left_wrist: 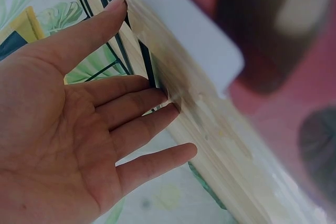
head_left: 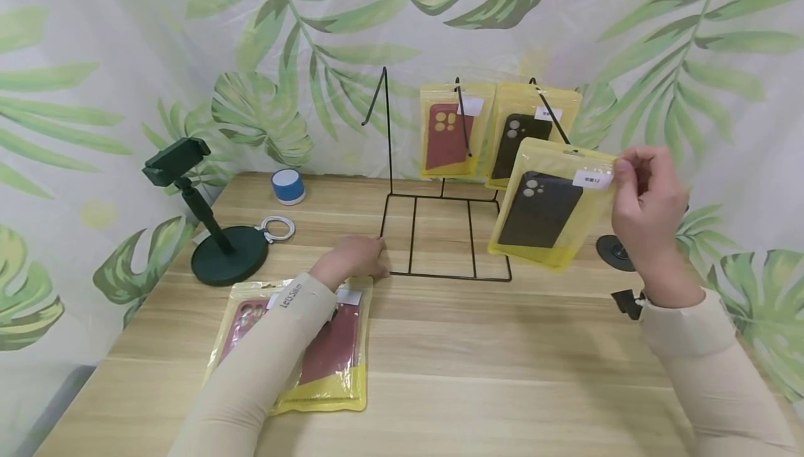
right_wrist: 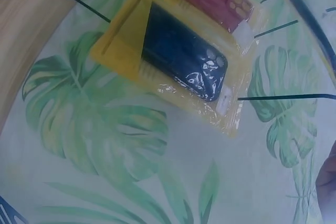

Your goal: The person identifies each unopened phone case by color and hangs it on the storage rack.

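At its top right corner, my right hand (head_left: 650,195) pinches a yellow clear-front bag (head_left: 511,234) with a dark phone case (head_left: 543,209) inside. The bag's top edge overlaps the tip of the right hook of a black wire display rack (head_left: 461,278). My left hand (head_left: 354,258) touches the rack's base at the front left corner, fingers fairly straight in the left wrist view, thumb (left_wrist: 113,11) against the wire. Under the left forearm lie bagged red phone cases (head_left: 333,352). The right wrist view shows only an edge of the right hand (right_wrist: 328,182).
On the rack hang a bagged red case (head_left: 449,139) and a bagged black case (head_left: 521,143); its left hook (head_left: 375,98) is bare. A dark green phone stand (head_left: 229,255), a white cable (head_left: 279,229) and a blue-white cylinder (head_left: 287,187) stand left. A black round base (head_left: 615,252) is right.
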Available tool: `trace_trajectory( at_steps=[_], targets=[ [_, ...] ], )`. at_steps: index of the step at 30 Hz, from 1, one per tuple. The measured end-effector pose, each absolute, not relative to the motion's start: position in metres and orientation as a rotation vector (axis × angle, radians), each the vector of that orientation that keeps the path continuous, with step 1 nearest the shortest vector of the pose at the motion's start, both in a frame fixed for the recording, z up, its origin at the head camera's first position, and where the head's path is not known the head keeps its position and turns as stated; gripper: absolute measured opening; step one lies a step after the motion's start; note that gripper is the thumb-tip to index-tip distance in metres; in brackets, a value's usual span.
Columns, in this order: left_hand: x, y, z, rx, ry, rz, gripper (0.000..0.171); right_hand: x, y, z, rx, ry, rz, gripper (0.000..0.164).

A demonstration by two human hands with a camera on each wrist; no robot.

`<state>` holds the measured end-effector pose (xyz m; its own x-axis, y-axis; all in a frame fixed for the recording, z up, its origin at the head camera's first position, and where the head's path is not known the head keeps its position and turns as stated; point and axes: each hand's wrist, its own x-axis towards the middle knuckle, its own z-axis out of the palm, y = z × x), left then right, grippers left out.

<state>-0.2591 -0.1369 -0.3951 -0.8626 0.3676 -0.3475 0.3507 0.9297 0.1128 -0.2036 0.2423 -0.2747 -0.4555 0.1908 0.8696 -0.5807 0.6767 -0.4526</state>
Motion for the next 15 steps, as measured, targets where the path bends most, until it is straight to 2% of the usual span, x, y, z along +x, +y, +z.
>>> trace_trajectory(
  at_steps=[15],
  targets=[
    [-0.260, -0.139, -0.399, 0.527, 2.724, 0.098, 0.066, -0.236, 0.248, -0.273, 0.288, -1.996, 0.731, 0.019]
  ],
)
